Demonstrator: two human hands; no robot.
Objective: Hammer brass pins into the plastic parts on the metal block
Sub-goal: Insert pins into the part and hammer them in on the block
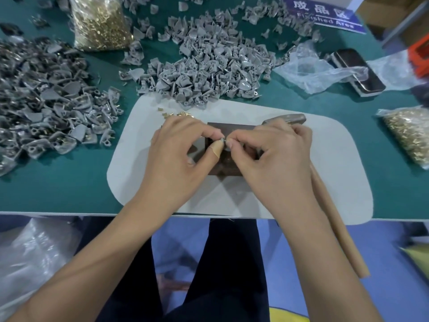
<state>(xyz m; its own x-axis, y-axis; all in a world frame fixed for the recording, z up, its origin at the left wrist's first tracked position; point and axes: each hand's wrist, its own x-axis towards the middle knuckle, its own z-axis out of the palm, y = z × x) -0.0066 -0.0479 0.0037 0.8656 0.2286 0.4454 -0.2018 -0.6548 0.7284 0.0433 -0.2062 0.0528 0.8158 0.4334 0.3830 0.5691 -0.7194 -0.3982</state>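
Note:
A dark metal block (228,129) sits on a white mat (325,173) in front of me. Over the block my left hand (178,154) and my right hand (269,156) meet fingertip to fingertip, together pinching a small pin (222,139). My left thumb wears a tan bandage. A grey plastic part (226,147) lies on the block under the fingers, mostly hidden. The hammer lies under my right hand, its metal head (290,119) beyond the knuckles and its wooden handle (336,228) running past the table edge. A few loose brass pins (178,114) lie on the mat beyond my left hand.
Heaps of grey plastic parts lie beyond the mat (209,61) and at the left (41,94). Bags of brass pins stand at the back left (99,24) and at the right (411,133). Crumpled clear plastic (311,68) and a dark case (357,73) are at the back right.

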